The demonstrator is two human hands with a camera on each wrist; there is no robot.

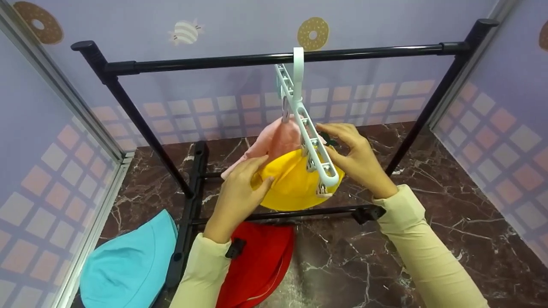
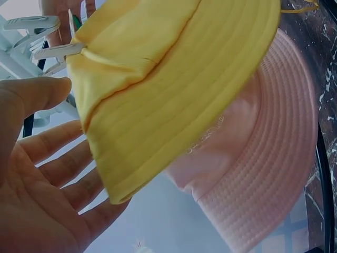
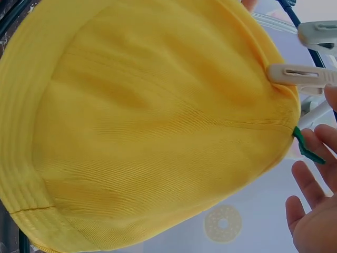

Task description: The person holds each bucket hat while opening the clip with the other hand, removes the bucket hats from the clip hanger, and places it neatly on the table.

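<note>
A yellow bucket hat (image 1: 287, 182) hangs from a pale clip hanger (image 1: 306, 128), with a clothespin (image 3: 303, 75) biting its crown and a green tab (image 3: 307, 146) sticking out beside it. Behind it a pink bucket hat (image 1: 276, 134) hangs from the same hanger. My left hand (image 1: 240, 192) is at the yellow hat's left side, thumb apart from the straight fingers, fingertips right at the cloth in the left wrist view. On the other side, my right hand (image 1: 357, 156) has its fingers extended near the hanger and the green tab, gripping nothing.
The hanger hooks over the top bar (image 1: 214, 62) of a black rack. A light blue bucket hat (image 1: 130, 263) lies on the dark marble-patterned floor (image 1: 355, 256) at left, and a red hat (image 1: 261, 261) lies under my left forearm. Patterned panels (image 1: 239, 25) enclose the sides and back.
</note>
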